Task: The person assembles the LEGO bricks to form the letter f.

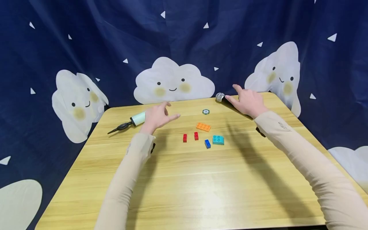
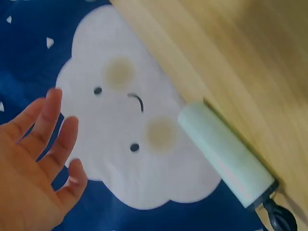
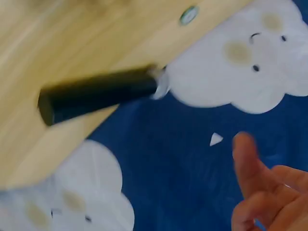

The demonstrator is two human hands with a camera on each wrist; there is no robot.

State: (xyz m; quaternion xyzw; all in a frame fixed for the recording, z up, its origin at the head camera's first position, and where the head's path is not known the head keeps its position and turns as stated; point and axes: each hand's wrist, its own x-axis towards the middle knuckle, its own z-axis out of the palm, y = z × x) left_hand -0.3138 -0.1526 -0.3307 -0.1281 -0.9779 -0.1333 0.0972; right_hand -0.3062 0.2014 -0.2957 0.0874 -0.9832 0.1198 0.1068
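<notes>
My left hand (image 1: pixel 157 117) hovers over the back left of the table, fingers spread and holding nothing. Beside and partly behind it lies a hand balloon pump (image 1: pixel 138 118) with a pale mint barrel and a black nozzle. The left wrist view shows the pump barrel (image 2: pixel 226 154) apart from the loosely bent fingers (image 2: pixel 62 149). Toward the back right, my right hand (image 1: pixel 249 101) is held above a black cylinder with a clear, shiny end (image 1: pixel 219 97). That dark cylinder (image 3: pixel 98 94) is away from the fingers in the right wrist view, and the hand is partly cut off there.
Mid-table lie an orange brick (image 1: pixel 203 127), two small red bricks (image 1: pixel 185 138), a blue brick (image 1: pixel 207 143) and a teal brick (image 1: pixel 218 140). A round green-and-white chip (image 1: pixel 205 111) lies behind them. A dark blue curtain (image 1: pixel 189 41) with cloud faces hangs behind the wooden table (image 1: pixel 184 191).
</notes>
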